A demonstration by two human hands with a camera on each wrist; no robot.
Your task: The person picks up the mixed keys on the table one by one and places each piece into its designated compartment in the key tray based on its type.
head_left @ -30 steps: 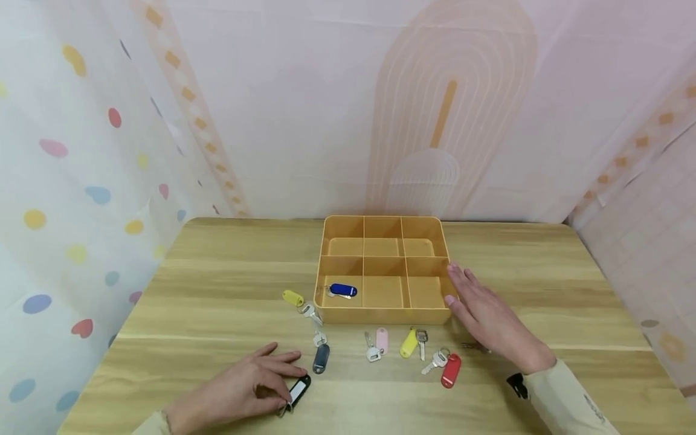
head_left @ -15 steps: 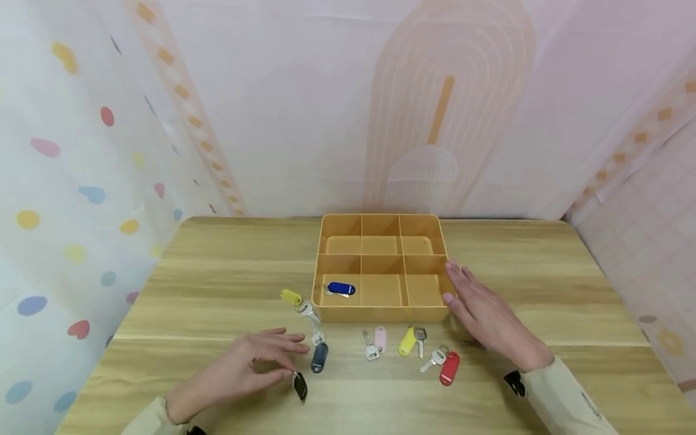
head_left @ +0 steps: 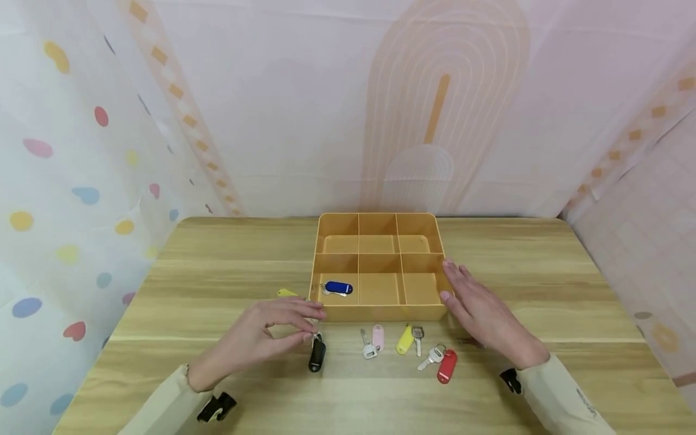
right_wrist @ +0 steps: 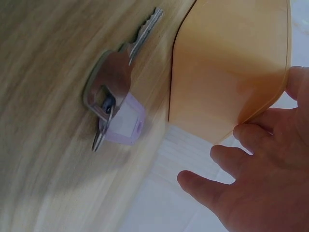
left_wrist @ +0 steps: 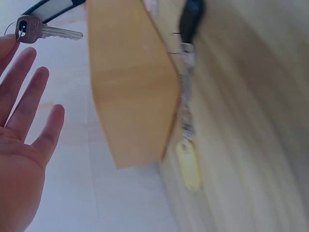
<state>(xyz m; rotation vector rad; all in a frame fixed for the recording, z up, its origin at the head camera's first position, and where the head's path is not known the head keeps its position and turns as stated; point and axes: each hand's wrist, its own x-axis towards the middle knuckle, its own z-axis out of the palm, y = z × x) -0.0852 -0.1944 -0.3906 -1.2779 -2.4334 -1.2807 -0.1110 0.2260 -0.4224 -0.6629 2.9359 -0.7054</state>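
Observation:
My left hand (head_left: 263,331) pinches the ring of a key with a black key tag (head_left: 317,355) between thumb and fingertip. It holds them just in front of the box's near left corner. In the left wrist view the metal key (left_wrist: 31,30) dangles from the ring, the other fingers spread out. My right hand (head_left: 489,317) rests with fairly straight fingers against the right wall of an orange six-compartment box (head_left: 380,313). A blue key tag (head_left: 339,287) with a key lies in the front left compartment.
Keys with a pink tag (head_left: 377,337), a yellow tag (head_left: 405,340) and a red tag (head_left: 447,367) lie before the box. Another yellow tag (left_wrist: 189,166) and a dark tag (left_wrist: 191,19) lie left of it. A lilac-tagged key (right_wrist: 111,79) lies below my right hand.
My left hand has lifted the black-tagged key off the table and carried it up and right to the box's front left corner. My right hand has stayed at the box.

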